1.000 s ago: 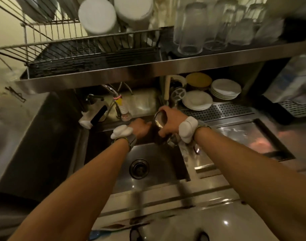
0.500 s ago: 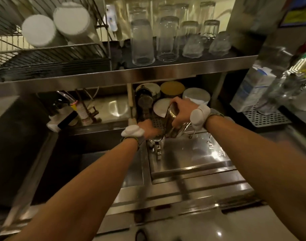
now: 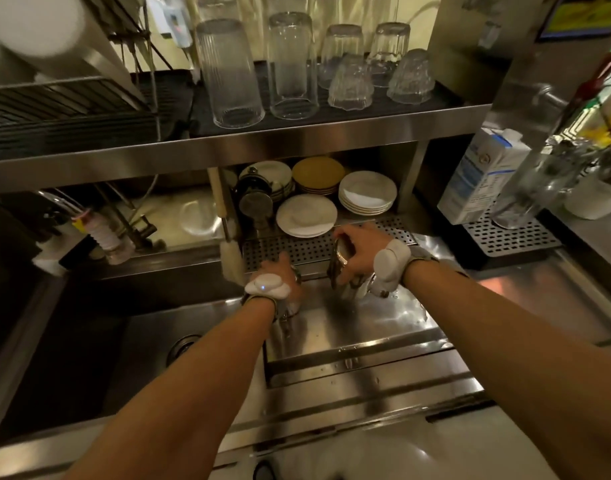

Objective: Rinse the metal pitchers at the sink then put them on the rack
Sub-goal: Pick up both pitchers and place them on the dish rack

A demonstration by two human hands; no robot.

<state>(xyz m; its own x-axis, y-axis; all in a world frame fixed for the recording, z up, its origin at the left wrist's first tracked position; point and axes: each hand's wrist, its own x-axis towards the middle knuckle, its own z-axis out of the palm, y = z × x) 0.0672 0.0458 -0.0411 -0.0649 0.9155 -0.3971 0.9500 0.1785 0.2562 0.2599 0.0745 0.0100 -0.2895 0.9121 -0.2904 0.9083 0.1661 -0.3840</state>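
My right hand [image 3: 359,249] grips a metal pitcher [image 3: 338,268], tilted with its mouth turned left, just above the wet steel drainboard [image 3: 383,327]. My left hand [image 3: 285,277] is curled over the top of a second metal pitcher [image 3: 292,308], which stands on the drainboard's left edge and is mostly hidden under the hand. The perforated steel rack [image 3: 297,249] runs right behind both hands. The sink basin [image 3: 131,344] lies to the left.
Stacked plates [image 3: 306,216] and a portafilter [image 3: 255,202] sit behind the rack, under a shelf of upturned glasses [image 3: 290,67]. A bottle brush [image 3: 229,252] hangs by the left hand. A milk carton [image 3: 481,178] stands on a drip tray [image 3: 512,237] at right.
Both hands have moved right from over the sink basin to the drainboard, each carrying a pitcher. The left pitcher has come down onto the steel surface.
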